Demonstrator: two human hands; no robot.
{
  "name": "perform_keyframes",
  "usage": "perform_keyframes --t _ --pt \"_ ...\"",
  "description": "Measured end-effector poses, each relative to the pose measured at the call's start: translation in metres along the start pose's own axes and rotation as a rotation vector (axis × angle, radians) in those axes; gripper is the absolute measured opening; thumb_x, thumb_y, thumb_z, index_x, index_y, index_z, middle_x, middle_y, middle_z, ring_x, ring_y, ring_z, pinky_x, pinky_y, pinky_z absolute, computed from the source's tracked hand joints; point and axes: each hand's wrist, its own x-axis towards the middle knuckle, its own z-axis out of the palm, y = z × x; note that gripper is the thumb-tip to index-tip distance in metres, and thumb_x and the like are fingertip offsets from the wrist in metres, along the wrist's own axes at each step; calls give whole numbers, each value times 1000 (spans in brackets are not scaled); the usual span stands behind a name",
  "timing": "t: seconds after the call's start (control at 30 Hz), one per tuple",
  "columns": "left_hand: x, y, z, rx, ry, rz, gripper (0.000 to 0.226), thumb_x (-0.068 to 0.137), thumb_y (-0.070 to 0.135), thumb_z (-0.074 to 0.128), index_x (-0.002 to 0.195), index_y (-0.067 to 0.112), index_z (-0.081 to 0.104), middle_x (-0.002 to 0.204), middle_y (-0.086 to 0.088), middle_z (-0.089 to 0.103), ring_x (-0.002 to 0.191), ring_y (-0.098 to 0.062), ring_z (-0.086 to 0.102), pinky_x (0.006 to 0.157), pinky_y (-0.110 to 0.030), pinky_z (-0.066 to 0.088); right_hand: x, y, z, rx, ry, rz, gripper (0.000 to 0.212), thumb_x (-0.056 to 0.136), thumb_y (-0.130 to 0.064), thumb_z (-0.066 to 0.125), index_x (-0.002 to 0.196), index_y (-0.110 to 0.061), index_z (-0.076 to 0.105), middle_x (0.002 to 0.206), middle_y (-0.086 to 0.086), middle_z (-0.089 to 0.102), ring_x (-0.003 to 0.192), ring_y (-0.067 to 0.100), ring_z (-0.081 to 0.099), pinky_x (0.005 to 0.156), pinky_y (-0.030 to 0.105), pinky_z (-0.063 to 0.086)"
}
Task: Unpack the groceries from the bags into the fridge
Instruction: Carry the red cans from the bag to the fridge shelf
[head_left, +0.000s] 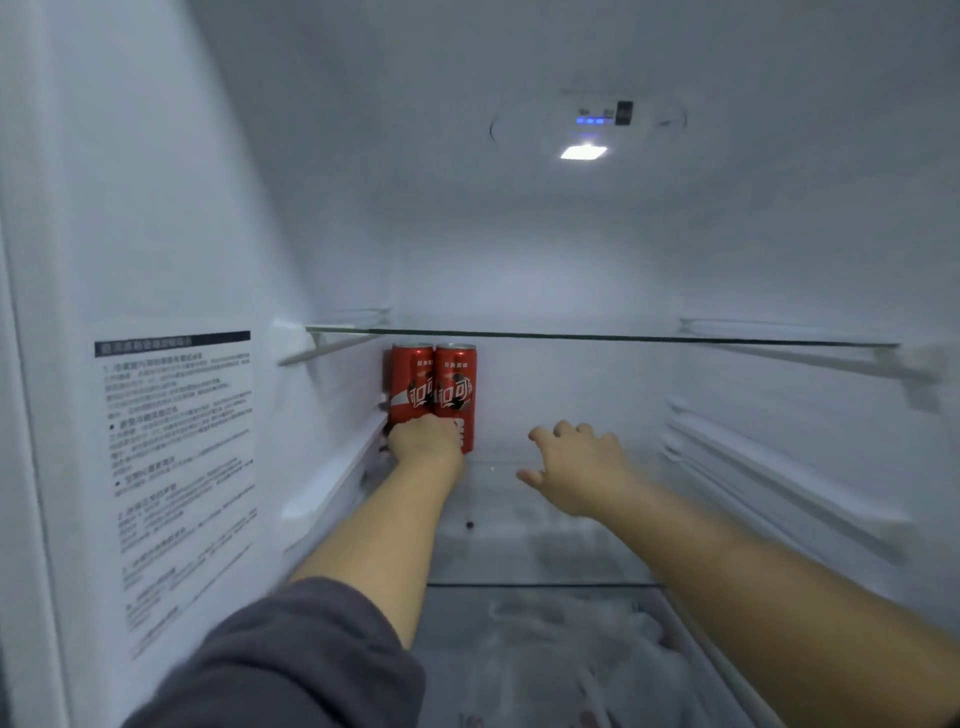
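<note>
Two tall red soda cans stand side by side at the back left of a glass fridge shelf (540, 551): the left can (411, 382) and the right can (456, 384). My left hand (423, 439) reaches deep into the fridge and its fingers curl round the base of the cans, hiding their lower parts. My right hand (576, 467) hovers over the middle of the same shelf, fingers spread and relaxed, holding nothing.
A second glass shelf (597, 336) spans the fridge just above the cans. A printed label (176, 467) covers the left wall. Shelf rails (779, 478) line the right wall. White plastic bags (597, 654) lie below the shelf front.
</note>
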Motion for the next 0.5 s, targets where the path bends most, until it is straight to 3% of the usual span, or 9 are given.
perform_keyframes --t 0.1,0.23,0.33,0.4,0.5 --pt "-24 33 -28 -13 -30 35 34 92 15 51 125 13 60 126 -7 62 114 -27 60 82 -34 47 -52 20 -18 -30 20 35 58 98 -58 36 145 -24 35 143 9 42 130 31 38 100 48 33" --pt "-77 76 -59 -214 34 111 34 94 27 52 124 14 60 128 -8 60 118 -27 57 77 -31 39 -118 46 -40 -147 4 120 60 98 -58 37 148 -26 30 149 9 37 138 30 29 110 52 24" --pt "-135 88 -54 -415 177 177 43 93 39 50 129 17 53 131 -9 56 124 -29 48 93 -39 39 -168 63 -53 -272 -46 187 66 99 -58 32 154 -26 15 161 11 15 149 34 4 115 62 4" --pt "-176 91 -43 -498 262 251 54 91 45 51 138 20 44 141 -9 47 134 -30 37 105 -48 31 -204 72 -62 -359 -47 207 69 99 -60 28 156 -26 6 163 10 3 149 36 -7 114 64 -3" --pt "-234 98 -33 -634 334 378 68 93 47 50 152 24 25 161 -11 17 149 -31 2 116 -58 8 -263 81 -75 -436 28 225 72 98 -62 26 156 -27 1 164 10 -2 149 35 -10 113 64 -6"
